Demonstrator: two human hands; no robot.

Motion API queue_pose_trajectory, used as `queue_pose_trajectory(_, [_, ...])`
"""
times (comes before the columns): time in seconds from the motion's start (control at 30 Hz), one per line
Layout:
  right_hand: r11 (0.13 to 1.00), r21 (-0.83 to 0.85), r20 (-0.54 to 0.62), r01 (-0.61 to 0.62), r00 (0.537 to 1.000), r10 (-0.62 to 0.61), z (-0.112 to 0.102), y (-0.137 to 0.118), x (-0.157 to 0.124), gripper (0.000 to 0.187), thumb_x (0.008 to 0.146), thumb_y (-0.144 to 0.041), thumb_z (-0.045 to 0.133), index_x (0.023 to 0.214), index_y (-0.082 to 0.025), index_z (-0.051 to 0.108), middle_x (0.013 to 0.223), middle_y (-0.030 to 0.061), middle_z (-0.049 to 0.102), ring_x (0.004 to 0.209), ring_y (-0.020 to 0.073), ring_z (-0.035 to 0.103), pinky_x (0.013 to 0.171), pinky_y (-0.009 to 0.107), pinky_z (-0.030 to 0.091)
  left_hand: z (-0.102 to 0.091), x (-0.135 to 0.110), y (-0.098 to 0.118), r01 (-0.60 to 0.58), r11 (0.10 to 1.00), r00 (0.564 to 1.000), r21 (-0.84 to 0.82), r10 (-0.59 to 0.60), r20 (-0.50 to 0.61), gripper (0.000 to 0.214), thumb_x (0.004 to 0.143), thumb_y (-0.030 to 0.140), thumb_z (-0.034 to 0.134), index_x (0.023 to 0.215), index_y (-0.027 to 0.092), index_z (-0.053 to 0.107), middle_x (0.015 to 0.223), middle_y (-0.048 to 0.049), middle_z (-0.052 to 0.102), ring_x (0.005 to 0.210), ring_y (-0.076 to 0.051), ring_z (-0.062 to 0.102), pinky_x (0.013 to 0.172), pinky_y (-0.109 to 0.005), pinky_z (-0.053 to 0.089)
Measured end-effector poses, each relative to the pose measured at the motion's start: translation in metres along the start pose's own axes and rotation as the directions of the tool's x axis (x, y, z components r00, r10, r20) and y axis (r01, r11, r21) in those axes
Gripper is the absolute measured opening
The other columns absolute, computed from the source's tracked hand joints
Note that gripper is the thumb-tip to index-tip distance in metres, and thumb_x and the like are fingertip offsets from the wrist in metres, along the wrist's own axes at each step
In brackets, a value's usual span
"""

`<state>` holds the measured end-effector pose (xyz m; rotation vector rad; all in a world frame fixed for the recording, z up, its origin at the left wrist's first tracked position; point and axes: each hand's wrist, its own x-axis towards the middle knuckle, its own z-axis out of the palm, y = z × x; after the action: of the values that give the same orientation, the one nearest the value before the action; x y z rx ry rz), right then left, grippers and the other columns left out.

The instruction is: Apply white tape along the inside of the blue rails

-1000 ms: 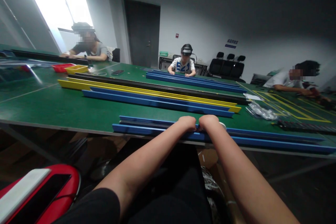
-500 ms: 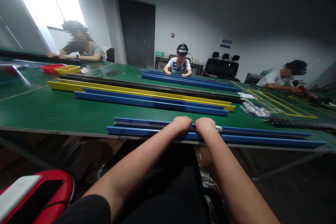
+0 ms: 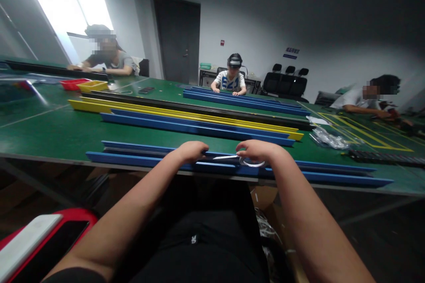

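Note:
Along the near table edge lies a long blue channel rail [image 3: 133,159], crossing in front of me below both hands. My left hand [image 3: 191,152] is closed with curled fingers over its middle; what the fingertips grip is hidden. To its right, my right hand [image 3: 257,149] is closed on a roll of white tape [image 3: 254,163], whose ring hangs below the fingers. A pale strip [image 3: 226,157] runs from the roll toward my left hand, above the rail. Whether the strip reaches the left fingertips I cannot tell.
Beyond lie another blue rail [image 3: 186,127], a yellow rail [image 3: 86,105] and black rails [image 3: 159,104]. Clear plastic bags [image 3: 330,138] are at right; red [image 3: 75,84] and yellow trays [image 3: 93,86] at left. Several people sit around the green table [image 3: 43,130].
My hands have moved apart, the left one going left, and the white strip now shows between them. The near rail's left end has shifted left. The tape roll is more visible.

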<state>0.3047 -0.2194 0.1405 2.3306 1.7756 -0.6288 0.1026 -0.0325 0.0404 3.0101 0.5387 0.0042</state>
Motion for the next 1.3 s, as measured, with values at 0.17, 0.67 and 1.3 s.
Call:
queue_pose_trajectory(0.17, [0.962, -0.225, -0.045, -0.155, 0.988, 0.149, -0.01, 0.01, 0.003, 0.05, 0.082, -0.059, 0.06, 0.117, -0.024, 0.07, 0.118, 0.0104, 0.069, 0.103, 0.0273, 0.064, 0.082, 0.033, 0.047, -0.006, -0.039, -0.054, 0.061, 0.997, 0.998, -0.042, -0.06, 0.019, 0.029, 0.081, 0.046, 0.058, 0.099, 0.025, 0.067, 0.102, -0.0037, 0.072, 0.091, -0.021, 0.065, 0.071, -0.025, 0.043])
queue_pose_trajectory(0.67, [0.875, -0.288, -0.037, -0.388, 0.918, 0.395, 0.037, 0.03, 0.04, 0.057, 0.074, -0.063, 0.067, 0.107, -0.018, 0.075, 0.12, 0.0199, 0.067, 0.113, 0.0342, 0.062, 0.091, 0.043, 0.048, -0.006, -0.042, -0.062, 0.113, 0.991, 0.993, -0.068, -0.11, 0.049, 0.037, 0.078, 0.049, 0.059, 0.107, 0.027, 0.068, 0.104, -0.0043, 0.073, 0.091, -0.024, 0.066, 0.071, -0.027, 0.045])
queue_pose_trajectory(1.3, [0.882, -0.202, -0.133, -0.425, 0.905, 0.405, 0.049, 0.028, 0.039, 0.037, 0.076, -0.039, 0.07, 0.105, -0.017, 0.076, 0.115, 0.0209, 0.069, 0.104, 0.0336, 0.066, 0.082, 0.043, 0.051, -0.011, -0.044, -0.052, 0.197, 0.979, 0.98, -0.042, -0.196, 0.024, 0.029, 0.073, 0.05, 0.059, 0.088, 0.027, 0.067, 0.084, -0.0008, 0.07, 0.077, -0.02, 0.063, 0.061, -0.026, 0.039])
